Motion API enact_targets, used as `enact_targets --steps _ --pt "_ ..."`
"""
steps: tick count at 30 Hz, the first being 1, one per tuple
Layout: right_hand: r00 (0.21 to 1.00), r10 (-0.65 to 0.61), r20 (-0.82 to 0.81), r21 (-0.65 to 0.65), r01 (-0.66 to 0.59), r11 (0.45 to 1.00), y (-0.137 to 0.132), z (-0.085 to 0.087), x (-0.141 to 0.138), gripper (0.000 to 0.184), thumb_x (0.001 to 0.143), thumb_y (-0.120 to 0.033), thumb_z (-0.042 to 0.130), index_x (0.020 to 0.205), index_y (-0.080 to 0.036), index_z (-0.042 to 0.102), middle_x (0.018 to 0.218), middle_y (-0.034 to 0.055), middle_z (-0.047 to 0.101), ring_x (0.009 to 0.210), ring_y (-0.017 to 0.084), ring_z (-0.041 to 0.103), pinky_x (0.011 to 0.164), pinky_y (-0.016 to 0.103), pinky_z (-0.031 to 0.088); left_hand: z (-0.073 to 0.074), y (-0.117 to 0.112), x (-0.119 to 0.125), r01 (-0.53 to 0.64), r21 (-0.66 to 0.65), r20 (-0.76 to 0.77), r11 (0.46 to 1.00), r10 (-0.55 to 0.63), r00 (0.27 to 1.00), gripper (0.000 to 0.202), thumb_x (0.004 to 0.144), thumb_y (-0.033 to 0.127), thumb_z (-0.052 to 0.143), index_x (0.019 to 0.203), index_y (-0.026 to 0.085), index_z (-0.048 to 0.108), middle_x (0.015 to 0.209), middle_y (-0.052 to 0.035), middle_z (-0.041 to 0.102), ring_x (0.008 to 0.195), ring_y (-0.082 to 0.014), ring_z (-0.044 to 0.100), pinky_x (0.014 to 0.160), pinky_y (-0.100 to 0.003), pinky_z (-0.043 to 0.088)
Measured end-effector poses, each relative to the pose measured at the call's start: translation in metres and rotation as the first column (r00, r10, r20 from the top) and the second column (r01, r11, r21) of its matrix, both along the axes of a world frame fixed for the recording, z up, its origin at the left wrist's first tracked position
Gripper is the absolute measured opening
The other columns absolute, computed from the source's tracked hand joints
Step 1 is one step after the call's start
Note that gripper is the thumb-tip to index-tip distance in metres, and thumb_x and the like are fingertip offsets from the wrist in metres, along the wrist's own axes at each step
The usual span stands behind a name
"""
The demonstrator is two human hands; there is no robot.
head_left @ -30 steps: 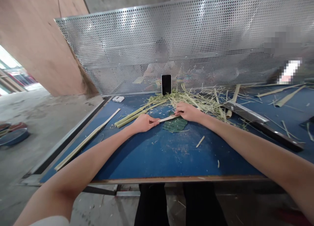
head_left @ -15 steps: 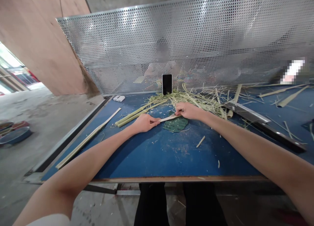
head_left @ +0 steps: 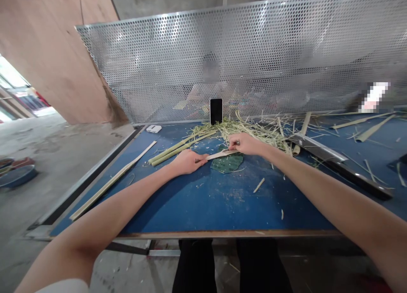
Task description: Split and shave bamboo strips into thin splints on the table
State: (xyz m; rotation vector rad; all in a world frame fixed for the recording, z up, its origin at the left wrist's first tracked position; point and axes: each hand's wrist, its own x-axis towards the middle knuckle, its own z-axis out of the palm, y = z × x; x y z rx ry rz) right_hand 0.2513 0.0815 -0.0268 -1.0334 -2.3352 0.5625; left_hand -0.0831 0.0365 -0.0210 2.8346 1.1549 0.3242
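Observation:
My left hand point(head_left: 188, 161) is closed on the near end of a short pale bamboo strip point(head_left: 219, 154), pinning it to the blue table point(head_left: 203, 199). My right hand point(head_left: 244, 143) is closed at the strip's far end; whether it also grips a small tool there I cannot make out. Under the strip lies a dark green pad point(head_left: 227, 163). A heap of thin bamboo shavings point(head_left: 254, 129) lies just behind both hands.
Long split bamboo pieces point(head_left: 178, 147) and a long thin slat point(head_left: 111, 182) lie to the left. A big metal blade point(head_left: 337, 163) rests on the right. A phone point(head_left: 216, 110) stands against the perforated metal screen point(head_left: 238, 59). A small white box point(head_left: 154, 128) sits back left.
Both hands keep their grip on the strip; the right hand has edged slightly up and away. The view has shifted a little.

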Motion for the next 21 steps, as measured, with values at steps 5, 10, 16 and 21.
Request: enact_targets --steps 5,10,16,21 --pt "0.999 -0.028 -0.018 0.084 0.029 0.996 -0.001 -0.004 0.012 0.019 0.09 -0.022 0.063 0.071 -0.023 0.063 0.082 0.0036 0.071 0.078 0.019 0.066 0.074 0.036 0.051 0.002 0.0 -0.001 -0.01 -0.049 0.032 0.999 0.012 0.999 0.05 0.108 0.05 0.052 0.139 0.023 0.081 0.071 -0.0055 0.078 0.054 -0.015 0.049 0.059 -0.03 0.033" --pt "1.0 0.01 -0.025 0.242 -0.003 0.97 -0.006 -0.007 0.011 0.023 0.097 -0.027 0.064 0.074 -0.024 0.066 0.083 0.0047 0.069 0.079 0.021 0.062 0.074 0.038 0.048 0.003 -0.001 -0.002 -0.033 -0.102 0.071 0.994 0.04 0.997 0.051 0.107 0.051 0.053 0.139 0.023 0.08 0.066 -0.0024 0.074 0.053 -0.0138 0.046 0.059 -0.029 0.033" --pt "0.999 0.02 -0.031 0.337 -0.009 0.942 -0.007 -0.011 0.005 0.022 0.1 -0.028 0.064 0.078 -0.024 0.069 0.086 0.0057 0.068 0.087 0.024 0.062 0.078 0.04 0.049 0.004 -0.003 -0.001 -0.034 -0.092 0.057 0.995 0.039 0.998 0.052 0.109 0.054 0.05 0.138 0.023 0.081 0.07 -0.0048 0.077 0.054 -0.0142 0.049 0.059 -0.029 0.034" --pt "1.0 0.03 0.004 0.348 -0.03 0.937 -0.007 -0.011 0.005 0.022 0.101 -0.027 0.064 0.079 -0.025 0.07 0.087 0.0061 0.067 0.086 0.024 0.062 0.077 0.039 0.049 0.004 -0.003 -0.001 -0.027 -0.045 0.006 0.999 0.028 1.0 0.055 0.112 0.054 0.045 0.138 0.022 0.082 0.078 -0.008 0.081 0.059 -0.0174 0.06 0.062 -0.03 0.037"
